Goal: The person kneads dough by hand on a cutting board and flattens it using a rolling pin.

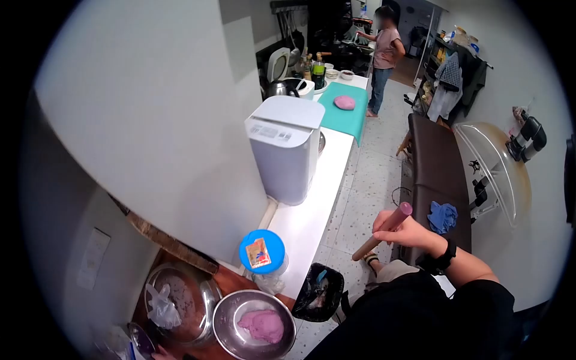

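Observation:
My right hand (401, 229), with a black band on its wrist, is closed around a wooden rolling pin (365, 248). The pin is tilted, its pinkish end up. At the bottom left edge, only a small part of my left hand (162, 354) shows; its grip is hidden. Close to it is a dark bowl with purple contents (141, 341), partly cut off. A steel bowl (223, 324) holds a lump of pink dough (263, 326). Farther off, a flattened piece of pink dough (344, 103) lies on a teal mat (342, 123).
A tall white bin (282, 156) and a blue-lidded tub (262, 251) stand on the white counter (318, 207). Below its edge is a black trash bin (319, 294). A brown bench (437, 162) with a blue cloth (443, 217) lines the right. Another person (385, 54) stands at the far end.

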{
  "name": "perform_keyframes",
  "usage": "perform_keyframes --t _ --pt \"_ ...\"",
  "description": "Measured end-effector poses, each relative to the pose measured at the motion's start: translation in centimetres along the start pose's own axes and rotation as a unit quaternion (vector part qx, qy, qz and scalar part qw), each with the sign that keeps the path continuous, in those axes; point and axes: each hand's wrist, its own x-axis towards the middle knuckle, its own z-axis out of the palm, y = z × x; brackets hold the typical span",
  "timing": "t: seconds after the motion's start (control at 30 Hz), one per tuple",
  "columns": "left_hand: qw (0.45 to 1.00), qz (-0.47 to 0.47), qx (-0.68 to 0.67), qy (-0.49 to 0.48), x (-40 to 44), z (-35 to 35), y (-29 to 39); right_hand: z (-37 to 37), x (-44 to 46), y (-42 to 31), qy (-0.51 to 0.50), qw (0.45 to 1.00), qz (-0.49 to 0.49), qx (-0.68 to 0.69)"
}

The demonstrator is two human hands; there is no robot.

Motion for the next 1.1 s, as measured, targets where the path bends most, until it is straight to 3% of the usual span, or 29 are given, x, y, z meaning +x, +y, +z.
perform_keyframes --t 0.17,0.23,0.27,0.37,0.5,0.53,0.63,0.67,0.73,0.77,0.8,0.83,0.87,0.9,0.97,1.03,1.1 --pt "1.0 0.012 -0.024 -0.011 -11.0 2.1 12.3 -3.7 1.0 3.5 -0.003 0.999 -0.036 -0.011" --pt "0.999 0.011 -0.029 -0.023 -16.1 2.9 16.5 -5.6 1.8 4.8 -0.018 1.0 0.001 -0.019" --pt "0.999 0.009 -0.031 -0.028 -18.8 3.3 18.5 -6.4 2.5 5.8 -0.011 0.998 -0.065 -0.026" --pt "0.998 -0.006 -0.033 -0.052 -27.1 4.6 23.4 -10.2 4.4 8.9 -0.039 0.996 -0.073 -0.019" --pt "0.995 -0.027 -0.03 -0.089 -39.4 9.1 30.5 -16.9 7.2 12.5 -0.077 0.995 -0.029 0.062" --pt "0.994 -0.034 -0.03 -0.1 -42.5 10.5 31.9 -18.7 8.2 13.8 -0.087 0.99 -0.076 0.074" --pt "0.987 -0.062 -0.013 -0.145 -50.7 15.4 35.7 -24.6 10.1 16.0 -0.089 0.989 -0.1 0.058" --pt "0.984 -0.073 -0.002 -0.164 -52.9 17.4 36.8 -26.6 10.1 16.3 -0.084 0.992 -0.058 0.077" --pt "0.972 -0.104 -0.005 -0.211 -57.3 23.4 39.4 -30.2 10.4 18.0 -0.047 0.995 -0.071 0.05" --pt "0.954 -0.129 -0.132 -0.234 -59.7 27.7 40.3 -32.0 10.7 18.7 -0.006 0.996 -0.091 0.012" --pt "0.892 -0.128 -0.154 -0.405 -57.3 30.3 36.5 -33.8 10.9 19.1 -0.002 0.996 -0.094 0.011" --pt "0.897 -0.133 -0.151 -0.394 -58.5 34.0 35.7 -35.5 10.7 19.5 0.015 0.996 -0.082 0.021" --pt "0.851 -0.134 -0.163 -0.481 -59.6 38.1 35.6 -37.1 10.7 20.0 0.032 0.996 -0.07 0.033" --pt "0.841 -0.171 -0.137 -0.494 -63.6 43.0 39.6 -38.7 10.9 20.9 0.034 0.996 -0.069 0.033" --pt "0.791 -0.213 -0.12 -0.56 -66.5 50.8 40.4 -41.7 11.6 22.6 0.093 0.993 -0.062 0.032" --pt "0.755 -0.187 -0.088 -0.623 -67.4 58.5 38.1 -44.7 12.5 23.5 0.13 0.99 -0.047 0.034" --pt "0.743 -0.192 -0.082 -0.636 -71.1 66.0 41.0 -48.1 13.7 23.8 0.167 0.985 -0.033 0.029"
